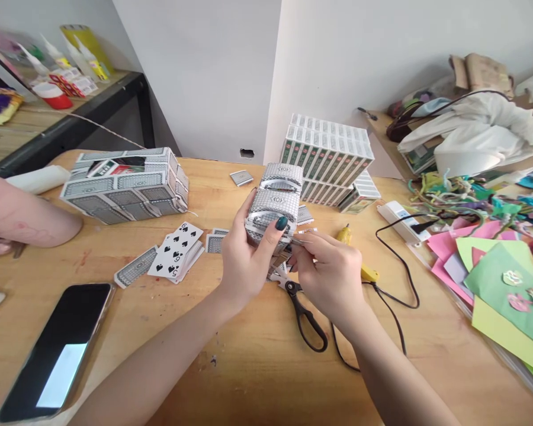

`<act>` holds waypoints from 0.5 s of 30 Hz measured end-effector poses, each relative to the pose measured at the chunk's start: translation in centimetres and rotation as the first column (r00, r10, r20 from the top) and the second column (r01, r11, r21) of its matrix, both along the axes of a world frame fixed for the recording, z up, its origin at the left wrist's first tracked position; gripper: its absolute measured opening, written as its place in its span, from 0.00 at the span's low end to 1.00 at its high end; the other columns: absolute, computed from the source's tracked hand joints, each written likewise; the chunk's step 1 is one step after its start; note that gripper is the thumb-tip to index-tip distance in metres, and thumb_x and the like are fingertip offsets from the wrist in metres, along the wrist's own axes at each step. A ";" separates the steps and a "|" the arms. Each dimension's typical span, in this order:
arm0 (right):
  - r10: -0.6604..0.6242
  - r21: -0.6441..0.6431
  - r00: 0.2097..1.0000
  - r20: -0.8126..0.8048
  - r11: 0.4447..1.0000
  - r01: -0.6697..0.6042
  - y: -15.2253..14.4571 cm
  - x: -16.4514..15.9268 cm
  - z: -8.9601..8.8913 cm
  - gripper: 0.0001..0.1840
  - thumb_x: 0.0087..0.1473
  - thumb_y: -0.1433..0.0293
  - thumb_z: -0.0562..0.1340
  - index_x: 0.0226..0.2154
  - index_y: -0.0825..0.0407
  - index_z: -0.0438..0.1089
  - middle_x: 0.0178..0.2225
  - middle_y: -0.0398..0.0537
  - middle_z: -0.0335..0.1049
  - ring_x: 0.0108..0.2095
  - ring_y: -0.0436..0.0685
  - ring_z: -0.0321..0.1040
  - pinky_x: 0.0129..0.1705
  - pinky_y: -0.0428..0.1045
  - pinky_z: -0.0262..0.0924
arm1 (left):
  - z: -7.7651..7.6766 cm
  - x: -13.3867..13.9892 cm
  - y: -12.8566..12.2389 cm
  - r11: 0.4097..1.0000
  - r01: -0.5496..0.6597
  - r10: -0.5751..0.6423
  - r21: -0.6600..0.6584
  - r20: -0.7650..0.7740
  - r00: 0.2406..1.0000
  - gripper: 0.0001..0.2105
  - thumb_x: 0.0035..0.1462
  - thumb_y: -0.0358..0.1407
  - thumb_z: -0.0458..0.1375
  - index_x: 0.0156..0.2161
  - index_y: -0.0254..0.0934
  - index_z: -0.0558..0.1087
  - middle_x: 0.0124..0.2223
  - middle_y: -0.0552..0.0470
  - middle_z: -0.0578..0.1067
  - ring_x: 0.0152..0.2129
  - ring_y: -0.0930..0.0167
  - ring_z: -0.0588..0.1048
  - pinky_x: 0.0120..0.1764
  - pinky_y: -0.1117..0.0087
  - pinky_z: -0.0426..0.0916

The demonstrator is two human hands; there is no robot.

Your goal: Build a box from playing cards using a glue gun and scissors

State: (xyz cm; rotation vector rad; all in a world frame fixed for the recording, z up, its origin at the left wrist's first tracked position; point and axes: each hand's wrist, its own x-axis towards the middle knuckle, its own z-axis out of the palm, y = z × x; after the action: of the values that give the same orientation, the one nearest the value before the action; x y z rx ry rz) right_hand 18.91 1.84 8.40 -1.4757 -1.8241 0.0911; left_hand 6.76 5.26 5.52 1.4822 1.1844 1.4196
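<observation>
My left hand (pixel 249 257) is closed around a box-like piece built from grey-patterned playing cards (pixel 276 192), held above the table with the thumb on its near end. My right hand (pixel 328 266) is closed in a pinch at the piece's lower right corner. A thin, pale sliver shows at its fingertips, too small to name. Black-handled scissors (pixel 308 319) lie on the table below, their blades partly hidden. To the left are a fanned stack of playing cards (pixel 176 251) and a face-down card (pixel 136 266).
A larger card-built box (pixel 124 183) stands at back left, and stacked card packs (pixel 328 151) at back right. A phone (pixel 57 349) lies front left. A yellow glue gun (pixel 369 272) with a black cord, a power strip (pixel 402 220) and coloured paper (pixel 506 296) occupy the right.
</observation>
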 end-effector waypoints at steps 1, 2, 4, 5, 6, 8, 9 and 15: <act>0.005 -0.002 1.000 0.006 1.000 -0.005 0.1 0.0 0.1 0.14 0.47 0.80 0.53 0.17 0.52 0.65 0.20 0.44 0.69 0.21 0.50 0.66 0.23 0.44 0.58 | 0.1 -0.1 0.1 1.000 0.003 -0.003 -0.010 0.006 1.000 0.26 0.55 0.43 0.55 0.58 0.39 0.59 0.52 0.46 0.70 0.46 0.66 0.70 0.50 0.63 0.65; 0.015 -0.016 1.000 0.009 1.000 -0.015 0.1 0.1 0.2 0.13 0.48 0.79 0.53 0.18 0.52 0.65 0.20 0.44 0.70 0.22 0.50 0.67 0.24 0.44 0.58 | 0.1 -0.1 0.2 1.000 0.010 -0.010 -0.018 0.012 1.000 0.26 0.55 0.43 0.55 0.58 0.39 0.59 0.52 0.46 0.70 0.46 0.66 0.70 0.50 0.63 0.65; 0.044 -0.086 0.999 -0.029 0.995 -0.046 0.1 0.3 0.6 0.11 0.49 0.78 0.54 0.22 0.52 0.67 0.21 0.43 0.71 0.23 0.50 0.68 0.25 0.44 0.60 | 0.3 -0.3 0.4 0.999 0.028 -0.028 -0.024 0.023 0.999 0.26 0.56 0.43 0.55 0.58 0.39 0.59 0.52 0.46 0.71 0.47 0.66 0.70 0.50 0.64 0.65; 0.063 -0.140 0.995 -0.073 0.988 -0.072 0.0 0.5 0.8 0.09 0.50 0.78 0.54 0.25 0.52 0.67 0.22 0.43 0.71 0.24 0.50 0.69 0.26 0.44 0.61 | 0.4 -0.4 0.4 0.999 0.035 -0.034 -0.023 0.028 0.999 0.26 0.56 0.43 0.55 0.58 0.39 0.59 0.52 0.46 0.70 0.47 0.66 0.70 0.50 0.64 0.65; 0.075 -0.190 0.989 -0.124 0.977 -0.098 -0.1 0.7 0.9 0.08 0.51 0.77 0.54 0.29 0.51 0.67 0.23 0.42 0.72 0.24 0.50 0.70 0.27 0.43 0.62 | 0.4 -0.4 0.5 0.999 0.039 -0.038 -0.020 0.034 0.999 0.25 0.56 0.43 0.55 0.58 0.39 0.59 0.52 0.46 0.70 0.47 0.66 0.70 0.50 0.64 0.65; 0.078 -0.236 0.979 -0.186 0.964 -0.121 -0.4 1.0 1.2 0.08 0.52 0.76 0.53 0.33 0.51 0.65 0.23 0.41 0.72 0.24 0.49 0.70 0.28 0.43 0.63 | 0.5 -0.4 0.6 0.999 0.040 -0.039 -0.022 0.048 0.998 0.25 0.56 0.43 0.54 0.58 0.39 0.59 0.53 0.46 0.69 0.48 0.66 0.70 0.50 0.65 0.65; 0.073 -0.229 0.981 -0.181 0.967 -0.114 -0.4 1.1 1.2 0.07 0.53 0.76 0.53 0.33 0.51 0.64 0.23 0.40 0.72 0.24 0.49 0.70 0.28 0.43 0.63 | 0.5 -0.4 0.5 0.999 0.039 -0.037 -0.026 0.055 0.998 0.25 0.56 0.43 0.54 0.58 0.39 0.59 0.54 0.46 0.69 0.48 0.66 0.70 0.50 0.65 0.65; 0.042 -0.082 0.997 -0.063 0.996 -0.047 -0.1 0.5 0.6 0.09 0.52 0.78 0.52 0.26 0.50 0.61 0.19 0.39 0.69 0.21 0.47 0.67 0.24 0.42 0.60 | 0.6 -0.1 0.3 0.999 0.011 -0.009 -0.031 0.056 0.998 0.25 0.57 0.43 0.54 0.58 0.38 0.58 0.50 0.46 0.72 0.48 0.66 0.69 0.49 0.65 0.66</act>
State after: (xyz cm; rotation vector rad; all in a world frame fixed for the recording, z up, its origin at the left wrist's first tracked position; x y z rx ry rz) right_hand 19.39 1.74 9.00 -1.4739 -1.8232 0.2340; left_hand 6.68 5.52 6.12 1.4161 1.1581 1.4206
